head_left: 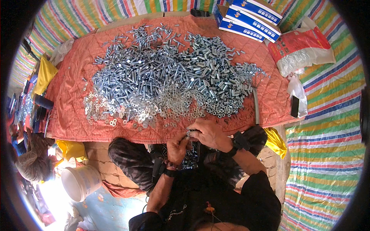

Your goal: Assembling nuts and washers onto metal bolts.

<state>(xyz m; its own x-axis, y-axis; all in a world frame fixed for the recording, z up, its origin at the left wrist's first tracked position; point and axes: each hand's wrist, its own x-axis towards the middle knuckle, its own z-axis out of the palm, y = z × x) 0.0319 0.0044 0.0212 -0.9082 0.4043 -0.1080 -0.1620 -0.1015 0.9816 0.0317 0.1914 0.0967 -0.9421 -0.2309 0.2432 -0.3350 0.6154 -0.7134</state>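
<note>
Both of my hands meet just past the near edge of the table, over my lap. My left hand is closed, its fingers pinching a small silver metal fastener whose exact kind is too small to tell. From the right, my right hand pinches the upper end of the same piece. Beyond my hands lie a big heap of metal bolts, a pile of short metal sleeves, flat washers and hex nuts. Below my hands, more metal pieces show between my legs, partly hidden.
A red quilted cloth covers the table. Blue-and-white boxes are stacked at the far right, beside a red-and-clear plastic bag. A grey rod lies near the right edge. A white bucket stands lower left; another person sits at left.
</note>
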